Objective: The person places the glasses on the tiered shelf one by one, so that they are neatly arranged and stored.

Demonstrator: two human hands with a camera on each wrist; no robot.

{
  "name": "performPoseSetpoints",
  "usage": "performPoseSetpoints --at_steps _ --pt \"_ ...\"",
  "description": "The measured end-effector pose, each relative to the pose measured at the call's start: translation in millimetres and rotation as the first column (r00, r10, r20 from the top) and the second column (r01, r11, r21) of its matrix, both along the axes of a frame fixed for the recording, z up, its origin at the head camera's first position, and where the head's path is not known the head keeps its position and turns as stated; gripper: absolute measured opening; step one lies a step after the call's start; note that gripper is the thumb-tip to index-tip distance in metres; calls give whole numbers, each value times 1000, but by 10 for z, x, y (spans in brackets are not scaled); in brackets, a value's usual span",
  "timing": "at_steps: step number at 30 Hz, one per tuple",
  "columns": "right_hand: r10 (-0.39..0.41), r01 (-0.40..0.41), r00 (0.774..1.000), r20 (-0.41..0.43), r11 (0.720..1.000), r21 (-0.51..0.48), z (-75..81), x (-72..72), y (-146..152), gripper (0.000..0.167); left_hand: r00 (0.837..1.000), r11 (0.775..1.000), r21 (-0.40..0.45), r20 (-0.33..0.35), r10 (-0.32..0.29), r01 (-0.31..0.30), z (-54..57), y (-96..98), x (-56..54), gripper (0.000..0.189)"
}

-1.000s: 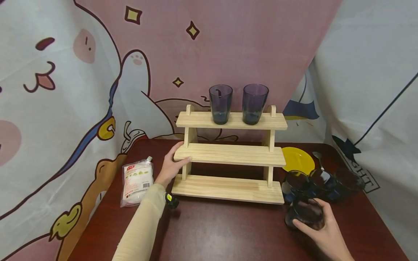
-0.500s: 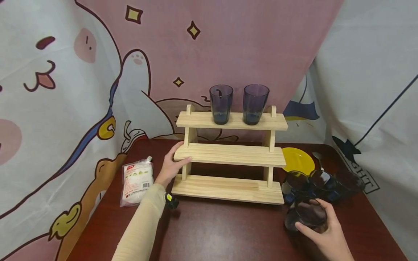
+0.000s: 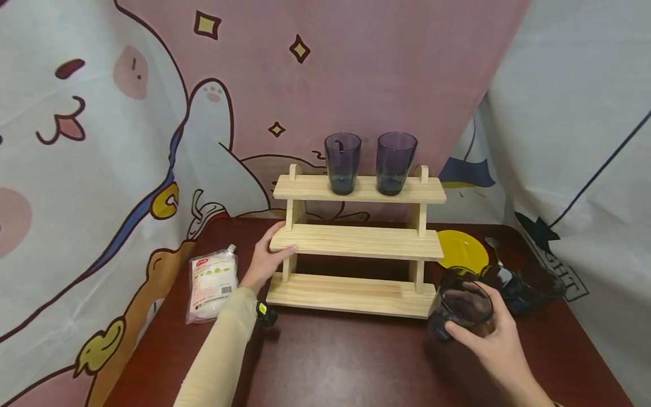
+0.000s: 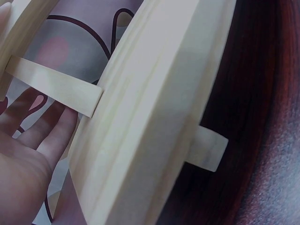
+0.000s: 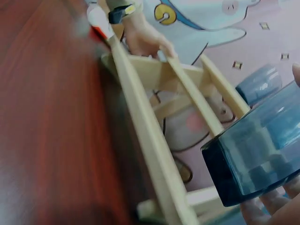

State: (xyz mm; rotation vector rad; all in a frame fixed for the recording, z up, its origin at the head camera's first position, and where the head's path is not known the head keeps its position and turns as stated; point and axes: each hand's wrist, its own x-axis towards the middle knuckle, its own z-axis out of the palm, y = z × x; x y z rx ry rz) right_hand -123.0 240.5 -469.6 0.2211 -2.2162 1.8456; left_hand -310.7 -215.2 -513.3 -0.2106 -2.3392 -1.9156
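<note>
A three-tier wooden display shelf (image 3: 356,240) stands on the dark red table. My left hand (image 3: 264,262) grips the left end of its middle tier, thumb over the front edge and fingers behind, as the left wrist view also shows. In my right hand (image 3: 494,342) is a dark blue glass tumbler (image 5: 258,145), held round its side beside the shelf's lower right corner. It is off the table and slightly tilted. Two similar tumblers, a left one (image 3: 343,164) and a right one (image 3: 396,164), stand upright on the top tier.
Several more dark tumblers (image 3: 541,285) cluster at the right, partly behind the held one. Behind them lie a yellow plate (image 3: 463,250) and a spoon (image 3: 494,247). A plastic-wrapped white pouch (image 3: 212,285) lies left of the shelf. Printed cloth (image 3: 407,68) hangs behind the table.
My right hand has lifted the tumbler and brought it up and left toward the shelf's lower right corner. The left hand keeps its place on the middle tier.
</note>
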Motion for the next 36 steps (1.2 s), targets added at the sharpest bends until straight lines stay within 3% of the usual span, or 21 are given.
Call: performPoseSetpoints --at_steps 8,17,20,25,28,33,36 --pt "44 -44 999 -30 999 -25 194 -282 -344 80 1000 1000 -6 -9 12 -12 -37 -1 24 73" --pt "85 -87 996 -31 994 -61 395 -649 -662 76 1000 1000 14 30 7 -7 -31 1 15 77" --pt "107 -109 993 -42 993 -50 435 -776 -773 76 999 1000 11 43 -2 1 26 1 26 79" --pt "131 -133 991 -42 990 -52 495 -952 -968 76 999 1000 11 47 -19 19 235 40 147 79" --pt "135 -138 990 -44 988 -71 533 -1064 -1077 74 999 1000 12 39 -24 23 296 58 186 79" --pt "159 -165 985 -65 981 -103 562 -1279 -1246 72 999 1000 19 33 -19 18 284 62 177 79" --pt "164 -169 985 -53 981 -98 557 -1386 -1337 73 1000 1000 14 23 -11 11 155 30 91 79"
